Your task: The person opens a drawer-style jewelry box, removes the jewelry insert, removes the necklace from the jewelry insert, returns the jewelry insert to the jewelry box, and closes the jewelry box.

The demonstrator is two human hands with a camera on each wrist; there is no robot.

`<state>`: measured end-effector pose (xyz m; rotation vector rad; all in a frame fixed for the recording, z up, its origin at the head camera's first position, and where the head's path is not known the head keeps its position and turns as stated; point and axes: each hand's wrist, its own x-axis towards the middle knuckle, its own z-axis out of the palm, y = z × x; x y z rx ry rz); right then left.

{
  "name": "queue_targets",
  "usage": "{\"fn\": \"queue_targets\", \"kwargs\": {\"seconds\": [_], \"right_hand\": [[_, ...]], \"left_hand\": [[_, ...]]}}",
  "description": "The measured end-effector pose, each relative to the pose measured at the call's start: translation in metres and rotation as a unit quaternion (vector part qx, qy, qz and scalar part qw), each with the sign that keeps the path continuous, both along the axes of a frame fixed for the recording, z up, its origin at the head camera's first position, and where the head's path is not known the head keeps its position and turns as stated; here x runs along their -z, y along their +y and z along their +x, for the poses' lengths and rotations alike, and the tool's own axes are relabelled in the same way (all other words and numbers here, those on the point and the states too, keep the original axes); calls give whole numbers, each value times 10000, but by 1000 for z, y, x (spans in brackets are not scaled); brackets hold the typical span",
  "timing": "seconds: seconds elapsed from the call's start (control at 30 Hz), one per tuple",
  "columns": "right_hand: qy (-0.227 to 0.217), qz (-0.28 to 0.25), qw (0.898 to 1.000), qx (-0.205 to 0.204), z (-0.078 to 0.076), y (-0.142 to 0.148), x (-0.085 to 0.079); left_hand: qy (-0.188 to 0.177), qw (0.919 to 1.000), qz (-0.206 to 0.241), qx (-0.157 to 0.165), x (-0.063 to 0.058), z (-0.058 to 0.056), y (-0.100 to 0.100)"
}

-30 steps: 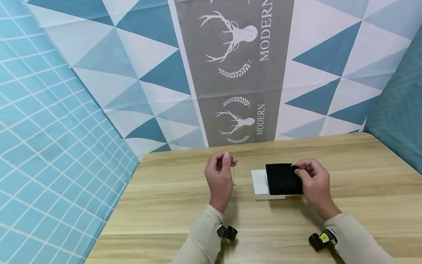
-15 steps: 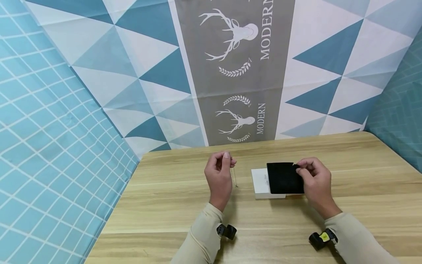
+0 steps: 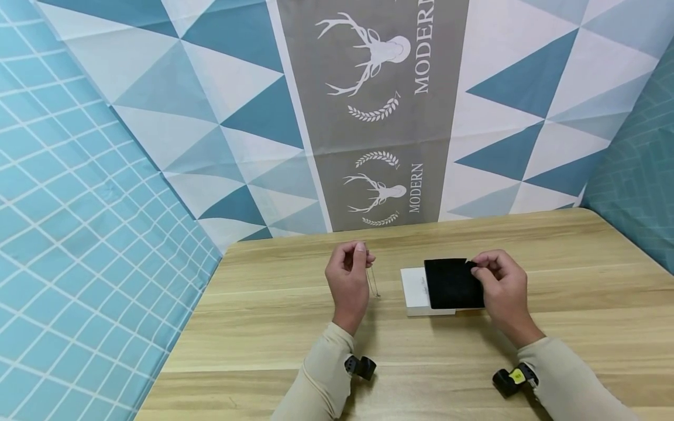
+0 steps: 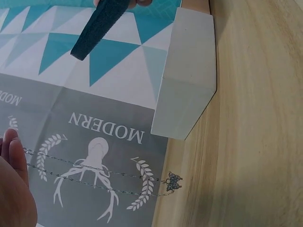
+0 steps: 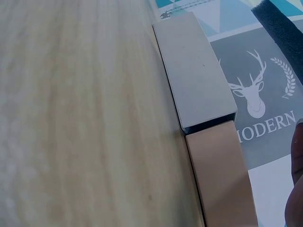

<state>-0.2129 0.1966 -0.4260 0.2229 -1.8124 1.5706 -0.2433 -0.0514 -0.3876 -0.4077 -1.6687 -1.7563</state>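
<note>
My left hand [image 3: 348,286] pinches a thin chain necklace [image 3: 372,283], which hangs in two strands beside the fingers. At its lower end a small sparkling pendant [image 4: 173,182], shaped like a butterfly, shows in the left wrist view. With thumb and fingertips my right hand [image 3: 505,289] grips a flat black foam pad [image 3: 451,285] by its right edge; a small notch is cut near its upper corner. The pad is held tilted above a white box lid [image 3: 416,288] and covers part of it. Beside the lid stands a brown box part [image 5: 220,172], mostly hidden by the pad in the head view.
Everything stands on a wood-grain table [image 3: 263,327]. Behind it hangs a patterned cloth [image 3: 389,128] with deer heads and triangles, and a blue checked cloth [image 3: 89,193] hangs at the left.
The necklace has swung slightly to the right, and its two strands now show apart. Both hands have stayed nearly where they were, still holding the necklace and the foam pad.
</note>
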Motion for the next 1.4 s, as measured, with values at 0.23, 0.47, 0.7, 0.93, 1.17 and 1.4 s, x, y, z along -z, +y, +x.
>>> {"fn": "queue_targets", "kwargs": {"seconds": [0.23,0.47,0.7,0.93,1.17,1.4], "right_hand": [[-36,87,9999,57,0,0,-1],[-64,162,9998,82,0,0,0],[-91,186,9997,98,0,0,1],[-78,217,9997,104,1,0,1],[-36,231,9997,77,1,0,1],[-50,251,9996,108,0,0,1]], "left_hand": [[-37,9999,-108,28,2,0,-1],[-129,9995,-256,-131,4,-2,-2],[-234,9985,-435,-250,6,-3,-5],[-235,9991,-307,-181,10,-6,-5],[-354,9984,-404,-165,11,-6,-5],[-309,9983,-458,-161,11,-6,-7]]}}
